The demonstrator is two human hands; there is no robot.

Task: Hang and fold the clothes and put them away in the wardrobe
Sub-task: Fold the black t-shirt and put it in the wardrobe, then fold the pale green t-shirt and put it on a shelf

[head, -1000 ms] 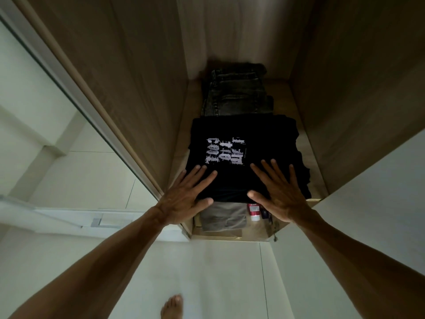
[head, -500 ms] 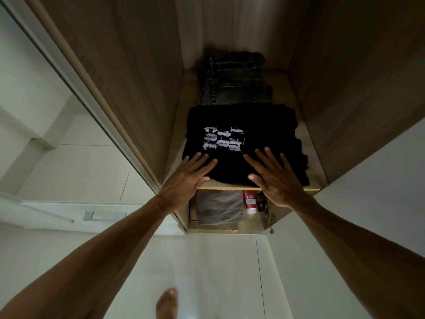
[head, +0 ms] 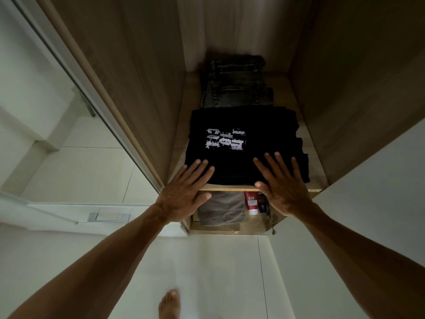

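A folded black T-shirt (head: pixel 232 166) with a pale, blurred print (head: pixel 224 142) lies on the wooden shelf (head: pixel 230 188) of the wardrobe (head: pixel 138 77), its near hem just behind the shelf's front edge. Both hands are spread flat with the fingers straight and fanned wide, and neither grips anything. The left hand (head: pixel 184 192) has its fingertips on the shirt's near corner at about 7 o'clock of the garment. Its palm lies in front of the shelf edge and its thumb points across the opening below. The right hand (head: pixel 282 183) lies on the shirt at about 5 o'clock, with the fingers reaching further onto the cloth and the thumb at the shelf's lip. At 12 o'clock from the shirt, deeper on the same shelf and touching its far edge, lie folded dark jeans (head: pixel 236 88). In the compartment beneath, at 6 o'clock from the shirt, a folded grey-brown garment (head: pixel 220 208) lies to the left. A red tube (head: pixel 251 202) with a white cap is just beside it at 3 o'clock, and next to that is a small dark item (head: pixel 264 207) too dim to identify. A bare foot (head: pixel 169 303) shows on the pale floor (head: pixel 207 261) at 6 o'clock of the view.
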